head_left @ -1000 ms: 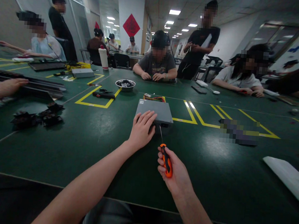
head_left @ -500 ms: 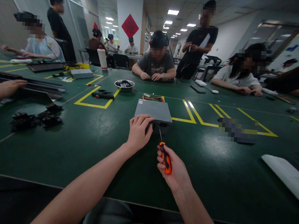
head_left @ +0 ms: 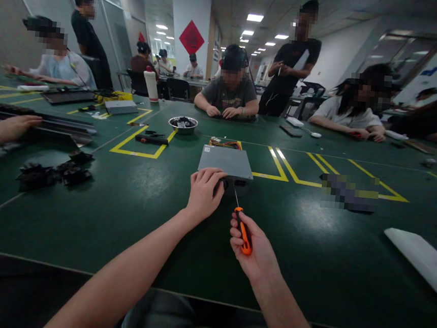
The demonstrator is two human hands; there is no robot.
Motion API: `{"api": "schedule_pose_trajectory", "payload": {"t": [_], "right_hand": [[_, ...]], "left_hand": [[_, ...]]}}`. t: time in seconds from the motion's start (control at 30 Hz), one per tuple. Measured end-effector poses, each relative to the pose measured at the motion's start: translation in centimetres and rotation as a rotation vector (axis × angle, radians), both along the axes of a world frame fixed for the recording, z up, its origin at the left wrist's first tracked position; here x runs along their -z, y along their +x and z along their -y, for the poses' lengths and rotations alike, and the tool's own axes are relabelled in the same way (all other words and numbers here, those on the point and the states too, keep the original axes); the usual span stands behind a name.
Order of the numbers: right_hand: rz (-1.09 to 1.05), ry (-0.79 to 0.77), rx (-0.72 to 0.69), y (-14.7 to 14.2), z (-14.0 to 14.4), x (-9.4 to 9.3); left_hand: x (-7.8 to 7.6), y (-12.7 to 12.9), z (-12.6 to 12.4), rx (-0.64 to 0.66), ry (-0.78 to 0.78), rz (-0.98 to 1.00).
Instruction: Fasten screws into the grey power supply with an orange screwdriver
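Observation:
A flat grey metal box (head_left: 226, 161) lies on the green table (head_left: 122, 217) in front of me, with coloured wires (head_left: 226, 143) at its far end. My left hand (head_left: 204, 192) curls over the box's near edge and grips it. My right hand (head_left: 251, 248) is closed around a screwdriver with an orange and black handle (head_left: 243, 232). Its thin shaft points up at the box's near face, just right of my left fingers.
A metal bowl (head_left: 182, 123) of small parts and a black tool (head_left: 151, 140) sit beyond, by yellow floor-tape lines. Black parts (head_left: 53, 170) lie at left, near another person's hand (head_left: 13, 125). A white panel (head_left: 420, 261) lies at right. Several people sit around the table.
My left hand slid from flat on the box's top back to its near edge and curled over it. The screwdriver stayed aimed at the box's front.

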State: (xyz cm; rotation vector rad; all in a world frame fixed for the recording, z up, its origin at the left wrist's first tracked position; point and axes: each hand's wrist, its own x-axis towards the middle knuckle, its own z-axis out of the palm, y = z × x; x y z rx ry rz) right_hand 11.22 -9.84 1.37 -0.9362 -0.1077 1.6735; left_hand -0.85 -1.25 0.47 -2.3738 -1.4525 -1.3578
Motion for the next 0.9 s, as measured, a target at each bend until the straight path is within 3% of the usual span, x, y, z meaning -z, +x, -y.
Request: {"api": "schedule_pose_trajectory", "payload": {"t": [0.2, 0.3, 0.37, 0.43, 0.53, 0.6, 0.73, 0.9], "right_hand": [[0.008, 0.013, -0.017, 0.1, 0.4, 0.0], [0.054, 0.036, -0.027, 0.2, 0.8, 0.1], [0.098, 0.058, -0.028, 0.4, 1.1, 0.2], [0.149, 0.101, -0.021, 0.7, 1.5, 0.1], [0.219, 0.195, -0.01, 1.1, 2.1, -0.2], [0.259, 0.238, 0.0, 1.4, 2.4, -0.4], [0.305, 0.27, -0.02, 1.5, 2.9, -0.8], [0.3, 0.279, -0.074, 1.3, 3.5, -0.8]], "left_hand": [[-0.2, 0.0, 0.3, 0.016, 0.023, 0.06], [-0.6, 0.0, 0.6, 0.023, -0.004, 0.187], [-0.8, 0.2, 0.7, 0.064, -0.134, 0.338], [-0.9, 0.5, 0.7, 0.139, -0.365, 0.511], [-0.9, 1.2, 0.9, 0.304, -0.769, 0.731], [-0.9, 1.6, 1.3, 0.44, -0.942, 0.83], [-1.2, 2.0, 2.0, 0.63, -1.079, 1.005], [-1.5, 2.0, 2.1, 0.711, -1.117, 1.169]]}}
